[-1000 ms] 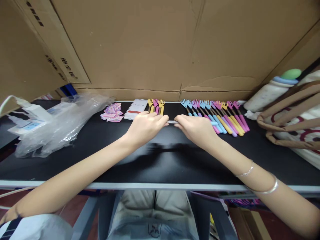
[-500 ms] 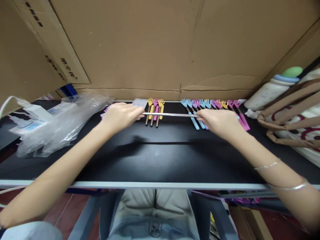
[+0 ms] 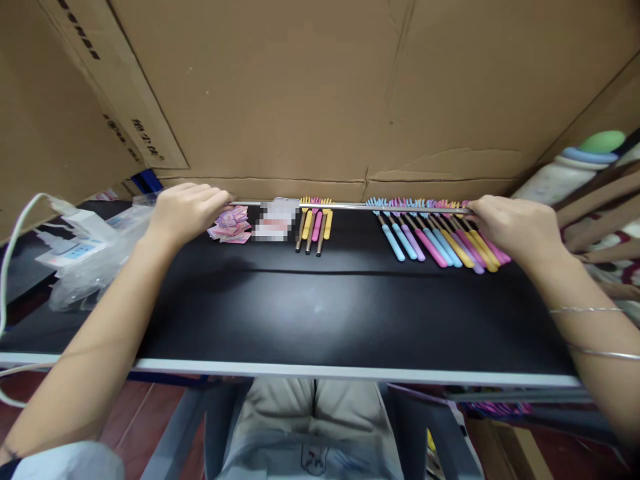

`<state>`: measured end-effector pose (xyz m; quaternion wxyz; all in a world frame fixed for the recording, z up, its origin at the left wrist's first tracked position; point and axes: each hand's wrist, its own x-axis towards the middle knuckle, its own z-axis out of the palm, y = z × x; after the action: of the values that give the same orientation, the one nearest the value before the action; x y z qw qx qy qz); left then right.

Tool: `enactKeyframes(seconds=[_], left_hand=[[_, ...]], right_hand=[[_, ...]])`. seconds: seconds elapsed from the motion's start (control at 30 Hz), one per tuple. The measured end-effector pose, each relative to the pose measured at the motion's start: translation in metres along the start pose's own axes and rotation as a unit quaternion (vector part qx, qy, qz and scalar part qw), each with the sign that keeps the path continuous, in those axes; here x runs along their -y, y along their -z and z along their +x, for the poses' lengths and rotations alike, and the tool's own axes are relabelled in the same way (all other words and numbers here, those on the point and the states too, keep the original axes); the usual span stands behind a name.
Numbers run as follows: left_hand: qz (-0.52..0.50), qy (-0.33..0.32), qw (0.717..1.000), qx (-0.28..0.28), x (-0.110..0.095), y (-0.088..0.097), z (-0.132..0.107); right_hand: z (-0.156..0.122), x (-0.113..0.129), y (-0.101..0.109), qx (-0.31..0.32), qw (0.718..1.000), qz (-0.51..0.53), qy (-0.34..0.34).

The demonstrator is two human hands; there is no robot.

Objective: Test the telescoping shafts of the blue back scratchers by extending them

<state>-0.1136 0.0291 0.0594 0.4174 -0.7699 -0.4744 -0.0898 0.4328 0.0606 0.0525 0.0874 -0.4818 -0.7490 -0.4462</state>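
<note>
A thin silver telescopic rod (image 3: 350, 207) stretches level above the back of the black table (image 3: 320, 313). My left hand (image 3: 183, 210) is closed on its left end and my right hand (image 3: 520, 227) on its right end, far apart. Under the rod lie a small group of yellow and pink hand-shaped scratchers (image 3: 314, 223) in the middle. A longer row of blue, pink, yellow and purple scratchers (image 3: 435, 237) lies to the right, just beside my right hand.
A phone (image 3: 274, 221) and a heap of small pink packets (image 3: 230, 225) lie left of centre. A clear plastic bag (image 3: 85, 273) and white power strip (image 3: 75, 250) are far left. Cardboard walls (image 3: 320, 87) close the back. A bottle (image 3: 575, 173) and striped bag (image 3: 600, 227) stand right.
My hands have drawn apart, left hand going left and right hand going right, and the silver rod has lengthened between them and risen toward the back of the table.
</note>
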Motion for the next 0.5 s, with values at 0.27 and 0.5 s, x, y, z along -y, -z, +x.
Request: enactKeyframes(seconds=[0.27,0.5], left_hand=[[-0.018,0.032,0.998,-0.045,0.020,-0.002,-0.011],[-0.007,0.063,0.996,-0.054,0.038,-0.005,-0.027]], right_hand=[[-0.016,-0.023,0.000,0.054,0.996,-0.003,-0.069],[-0.021,-0.029,0.006,0.103,0.983,-0.007,-0.151]])
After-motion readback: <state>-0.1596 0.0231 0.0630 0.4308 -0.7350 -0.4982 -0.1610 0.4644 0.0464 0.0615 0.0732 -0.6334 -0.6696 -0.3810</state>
